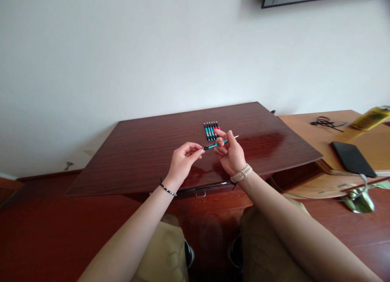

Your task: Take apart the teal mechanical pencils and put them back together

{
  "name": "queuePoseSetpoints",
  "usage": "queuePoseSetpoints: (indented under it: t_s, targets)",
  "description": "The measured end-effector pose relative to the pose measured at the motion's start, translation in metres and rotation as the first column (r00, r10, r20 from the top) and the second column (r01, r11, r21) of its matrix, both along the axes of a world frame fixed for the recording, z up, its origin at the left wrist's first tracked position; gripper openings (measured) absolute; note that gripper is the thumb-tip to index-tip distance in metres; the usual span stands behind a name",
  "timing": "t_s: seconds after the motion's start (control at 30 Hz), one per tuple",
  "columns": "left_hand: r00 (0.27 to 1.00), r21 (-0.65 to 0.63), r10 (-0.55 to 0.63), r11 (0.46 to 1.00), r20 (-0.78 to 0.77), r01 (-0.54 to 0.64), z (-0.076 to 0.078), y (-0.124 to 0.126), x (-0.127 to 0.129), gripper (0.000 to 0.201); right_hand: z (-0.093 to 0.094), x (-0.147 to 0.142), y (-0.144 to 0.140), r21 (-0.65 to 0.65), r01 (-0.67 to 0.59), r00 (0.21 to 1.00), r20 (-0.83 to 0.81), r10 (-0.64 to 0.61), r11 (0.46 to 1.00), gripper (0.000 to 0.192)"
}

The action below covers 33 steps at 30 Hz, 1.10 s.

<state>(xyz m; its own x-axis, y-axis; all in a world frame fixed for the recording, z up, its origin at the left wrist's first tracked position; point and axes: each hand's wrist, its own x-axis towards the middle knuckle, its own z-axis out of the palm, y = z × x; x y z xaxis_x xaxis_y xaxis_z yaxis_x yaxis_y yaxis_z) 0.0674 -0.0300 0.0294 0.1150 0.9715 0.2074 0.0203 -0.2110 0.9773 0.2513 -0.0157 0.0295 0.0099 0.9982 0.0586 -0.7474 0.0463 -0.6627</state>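
Between my two hands, above the dark wooden table [146, 152], is a slim pen [211, 146] with a blue and black body. My left hand [184, 158] pinches its black end between thumb and fingertips. The fingers of my right hand [232, 154] are curled around the other end, and a pale tip sticks out past the thumb. Just beyond the hands, a row of several pens [209, 129] lies side by side on the table, some blue and black, others pink and black. My right fingers partly hide the near right of that row.
To the right stands a lighter wooden desk [317, 131] with a black cable [326, 122], a dark flat tablet-like device [353, 158] and a yellow package [371, 117]. A green bag [359, 200] hangs below its edge. Behind the table is a white wall [152, 50].
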Motion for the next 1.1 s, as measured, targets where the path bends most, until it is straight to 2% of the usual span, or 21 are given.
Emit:
queuePoseSetpoints:
  t_s: [0.3, 0.57, 0.87, 1.1]
  targets:
    - [0.998, 0.037, 0.021, 0.999, -0.060, -0.019, 0.0038, -0.0021, -0.0009, 0.022, 0.0010, -0.0015, -0.0017, 0.063, 0.065, 0.990, 0.119, -0.073, 0.996, 0.043]
    - [0.999, 0.034, 0.003, 0.999, -0.051, -0.002, 0.0046, -0.0048, 0.0017, 0.024, 0.0019, -0.0040, -0.0033, 0.071, 0.062, 0.990, 0.119, -0.071, 0.996, 0.042]
    - [0.994, -0.080, -0.083, 0.993, 0.071, 0.089, 0.0044, -0.0049, 0.0012, 0.027, 0.0012, -0.0007, -0.0020, 0.029, 0.038, 0.996, 0.081, -0.040, 0.999, 0.038]
    - [0.983, -0.170, -0.079, 0.980, 0.164, 0.107, 0.0037, -0.0051, 0.0019, 0.029, 0.0038, -0.0016, -0.0036, 0.008, 0.041, 0.996, 0.076, -0.041, 0.999, 0.036]
